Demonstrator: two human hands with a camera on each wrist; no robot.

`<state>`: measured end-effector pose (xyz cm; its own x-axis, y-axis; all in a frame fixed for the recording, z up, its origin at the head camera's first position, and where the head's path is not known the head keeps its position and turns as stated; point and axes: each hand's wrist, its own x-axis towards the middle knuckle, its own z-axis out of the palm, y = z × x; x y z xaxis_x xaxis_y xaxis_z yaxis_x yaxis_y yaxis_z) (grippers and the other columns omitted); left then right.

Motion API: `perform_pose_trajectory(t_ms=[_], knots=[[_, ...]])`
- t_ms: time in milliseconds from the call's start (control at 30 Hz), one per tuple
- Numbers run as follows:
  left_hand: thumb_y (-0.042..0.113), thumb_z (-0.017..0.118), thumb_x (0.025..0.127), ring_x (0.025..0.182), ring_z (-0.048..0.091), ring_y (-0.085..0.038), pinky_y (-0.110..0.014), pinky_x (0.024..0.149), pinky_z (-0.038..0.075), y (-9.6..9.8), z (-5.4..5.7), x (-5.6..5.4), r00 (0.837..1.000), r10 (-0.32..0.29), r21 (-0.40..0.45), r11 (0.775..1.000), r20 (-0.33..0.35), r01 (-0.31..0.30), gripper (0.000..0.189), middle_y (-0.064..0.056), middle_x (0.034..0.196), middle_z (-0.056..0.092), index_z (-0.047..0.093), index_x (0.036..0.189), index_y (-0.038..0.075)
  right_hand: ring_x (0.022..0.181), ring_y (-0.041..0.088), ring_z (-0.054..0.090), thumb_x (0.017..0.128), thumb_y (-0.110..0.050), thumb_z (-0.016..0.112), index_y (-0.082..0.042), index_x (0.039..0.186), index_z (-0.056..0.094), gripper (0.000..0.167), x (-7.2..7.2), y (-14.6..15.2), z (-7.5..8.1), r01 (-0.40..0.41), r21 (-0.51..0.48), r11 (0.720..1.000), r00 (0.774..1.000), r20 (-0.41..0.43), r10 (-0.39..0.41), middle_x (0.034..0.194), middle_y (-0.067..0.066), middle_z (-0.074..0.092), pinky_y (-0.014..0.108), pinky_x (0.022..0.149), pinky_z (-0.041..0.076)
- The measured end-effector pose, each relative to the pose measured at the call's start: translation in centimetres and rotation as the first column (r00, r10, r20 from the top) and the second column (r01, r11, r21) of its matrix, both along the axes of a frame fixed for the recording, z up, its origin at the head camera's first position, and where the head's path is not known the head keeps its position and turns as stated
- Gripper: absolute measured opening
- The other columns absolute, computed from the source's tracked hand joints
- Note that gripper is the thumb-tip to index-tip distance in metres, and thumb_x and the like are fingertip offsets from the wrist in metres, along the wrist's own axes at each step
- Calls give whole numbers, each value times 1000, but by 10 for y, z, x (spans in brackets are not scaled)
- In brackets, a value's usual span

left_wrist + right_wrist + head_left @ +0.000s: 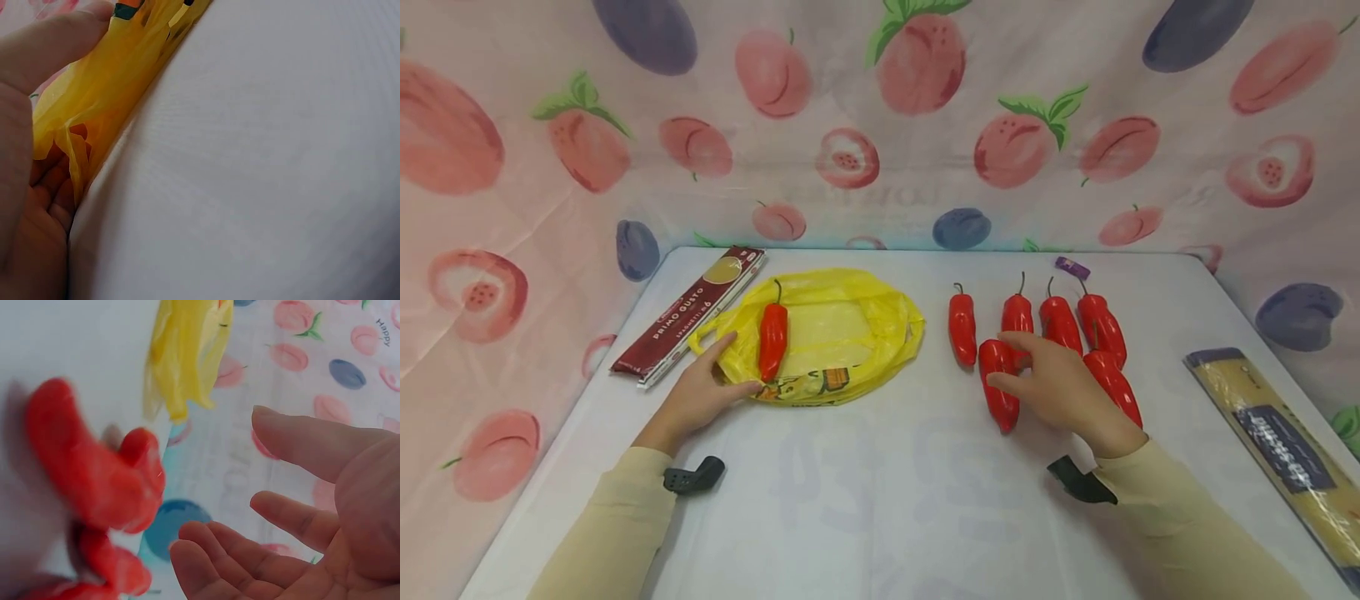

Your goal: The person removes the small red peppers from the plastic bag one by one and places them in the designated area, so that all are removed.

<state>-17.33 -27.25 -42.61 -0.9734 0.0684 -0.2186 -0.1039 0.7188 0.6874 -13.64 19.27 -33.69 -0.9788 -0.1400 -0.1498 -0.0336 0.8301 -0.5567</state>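
Note:
A yellow plastic bag (891,321) lies flattened on the table, with one red chili pepper (772,342) on its left part. My left hand (700,396) is at the bag's left edge, thumb and index finger spread apart. In the left wrist view its thumb (69,37) rests at the yellow plastic, and the other fingers lie beside a bag handle. My right hand (1060,383) hovers over a group of red peppers, its fingers spread and nothing in them. The closest pepper (997,392) lies just left of its thumb and fingertips.
Behind the right hand lie several more red peppers (1060,321), with a small purple packet (1072,267) beyond them. A dark red spaghetti pack (688,312) sits at the left edge, and a long yellowish pack (1277,450) at the right. A fruit-print cloth (880,200) hangs behind.

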Motion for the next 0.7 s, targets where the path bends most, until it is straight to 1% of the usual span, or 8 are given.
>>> perform_pose_trajectory(t_ms=[167, 233, 300, 400, 467, 533, 600, 700], knots=[[61, 76, 79, 145, 17, -49, -71, 110, 19, -1, -1, 2, 1000, 4, -8, 1000, 11, -4, 112, -25, 161, 21, 16, 162, 16, 102, 33, 61, 89, -32, 76, -8, 150, 45, 73, -13, -25, -2, -49, -20, 999, 999, 3, 49, 121, 20, 63, 39, 70, 61], [61, 76, 79, 145, 18, -49, -71, 110, 19, -1, -1, 2, 1000, 3, -10, 1000, 8, -3, 112, -26, 161, 22, 17, 162, 15, 100, 33, 60, 89, -32, 76, -10, 150, 45, 72, -18, -39, -4, -86, -37, 996, 996, -8, 86, 121, 20, 63, 36, 67, 61], [61, 76, 79, 145, 18, -49, -71, 110, 20, -2, -1, 2, 1000, 2, -12, 1000, 7, -2, 111, -26, 161, 22, 17, 162, 15, 104, 32, 61, 89, -31, 76, -13, 150, 47, 70, -23, -54, -7, -127, -66, 990, 992, -24, 126, 125, 17, 63, 36, 69, 61], [61, 76, 79, 145, 19, -49, -71, 110, 20, -2, -1, 2, 1000, 2, -13, 1000, 3, -2, 110, -25, 161, 23, 18, 162, 15, 116, 32, 58, 91, -31, 75, -14, 148, 50, 65, -32, -80, -12, -202, -125, 971, 979, -64, 196, 135, 13, 60, 41, 82, 59], [61, 76, 80, 145, 19, -48, -71, 110, 21, -2, -1, 2, 1000, 0, -12, 1000, -2, 0, 110, -25, 161, 23, 18, 162, 16, 128, 30, 52, 92, -31, 73, -15, 147, 52, 61, -37, -96, -16, -241, -165, 957, 969, -92, 228, 142, 9, 56, 46, 97, 52], [61, 76, 80, 145, 19, -48, -71, 110, 21, -1, -1, 2, 1000, -1, -12, 1000, -7, 1, 110, -25, 161, 23, 18, 162, 16, 133, 28, 47, 93, -31, 72, -15, 146, 53, 58, -41, -111, -20, -273, -200, 941, 960, -116, 254, 145, 7, 53, 48, 106, 45], [61, 76, 80, 145, 20, -48, -71, 110, 21, -1, -1, 1, 1000, -3, -12, 1000, -13, 3, 110, -25, 160, 23, 18, 162, 16, 136, 26, 45, 94, -31, 71, -14, 145, 53, 57, -45, -125, -23, -297, -223, 928, 953, -134, 273, 145, 5, 53, 48, 110, 40], [61, 76, 79, 145, 20, -49, -71, 110, 21, 0, 0, 1, 1000, 0, -16, 1000, -12, 0, 111, -25, 160, 24, 18, 162, 16, 133, 26, 48, 94, -28, 71, -13, 145, 54, 56, -49, -143, -28, -326, -253, 911, 944, -136, 300, 145, 5, 54, 46, 109, 41]])
